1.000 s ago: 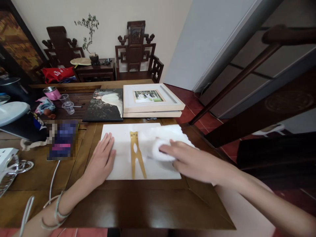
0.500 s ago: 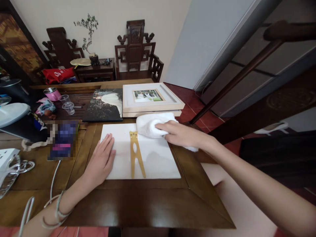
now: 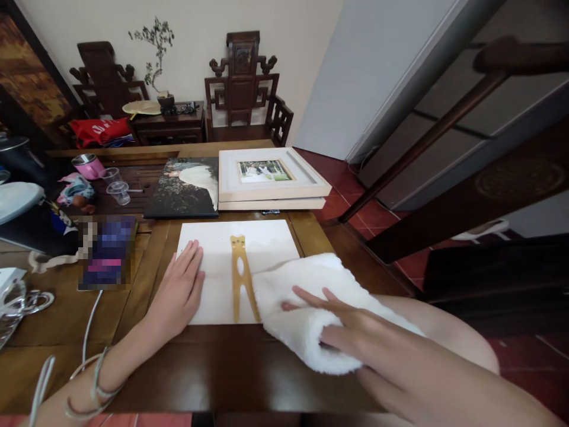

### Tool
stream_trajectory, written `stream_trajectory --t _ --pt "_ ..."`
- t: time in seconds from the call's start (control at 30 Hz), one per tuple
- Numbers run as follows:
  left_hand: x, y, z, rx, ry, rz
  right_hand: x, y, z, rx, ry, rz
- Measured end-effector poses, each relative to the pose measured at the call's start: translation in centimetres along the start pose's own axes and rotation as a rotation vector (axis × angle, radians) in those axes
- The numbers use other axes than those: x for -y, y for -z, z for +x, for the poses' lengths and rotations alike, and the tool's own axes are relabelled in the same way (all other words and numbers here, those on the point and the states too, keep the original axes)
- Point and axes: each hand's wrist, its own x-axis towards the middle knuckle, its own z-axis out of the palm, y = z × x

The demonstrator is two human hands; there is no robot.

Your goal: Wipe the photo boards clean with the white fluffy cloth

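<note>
A flat white board (image 3: 213, 284) lies on the dark wooden table, with a gold, two-legged flat fitting (image 3: 240, 276) down its middle, like a frame stand. On the board's left edge rests my left hand (image 3: 180, 287), flat with fingers stretched out. My right hand (image 3: 342, 320) presses a fluffy white towel (image 3: 306, 276) against the board's lower right part, the cloth bunched around its thumb and fingers. The towel covers that corner of the board and touches the fitting's right leg.
Behind the board are a dark photo panel (image 3: 186, 187) and stacked pale wooden picture frames (image 3: 275, 172). A blurred-out phone-like object (image 3: 109, 252) with a white cable lies at left, near a black bin-like container (image 3: 31, 219). A pink mug (image 3: 90, 167) and clear cups stand farther back.
My right hand has moved the towel from the board's upper right corner down toward me, to the lower right. My left hand stays on the left edge.
</note>
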Motion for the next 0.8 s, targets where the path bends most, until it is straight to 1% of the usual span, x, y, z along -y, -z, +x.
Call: stream_trajectory --t 0.1,0.27,0.33,0.4,0.47,0.53,0.6,0.8 --pt "0.0 0.0 0.0 -0.001 -0.009 0.004 -1.0 0.7 1.6 -0.032 -0.009 -0.008" --pt "0.2 0.0 0.1 -0.007 -0.024 -0.015 -4.4 3.1 6.8 -0.076 -0.106 -0.095" --pt "0.2 0.0 0.0 -0.009 -0.029 -0.022 -5.6 4.1 8.6 -0.097 -0.101 -0.118" --pt "0.2 0.1 0.0 -0.011 -0.031 -0.026 -6.2 4.6 9.8 -0.110 -0.080 -0.127" --pt "0.2 0.1 0.0 -0.008 -0.029 -0.025 -6.3 4.7 10.2 -0.118 -0.078 -0.136" --pt "0.2 0.1 0.0 -0.003 -0.024 -0.021 -5.8 4.3 9.6 -0.118 -0.095 -0.135" --pt "0.3 0.1 0.0 -0.004 -0.025 -0.015 -4.8 3.5 8.1 -0.091 -0.109 -0.121" --pt "0.2 0.0 0.0 -0.008 -0.023 -0.008 -0.8 0.8 1.5 0.058 -0.020 -0.066"
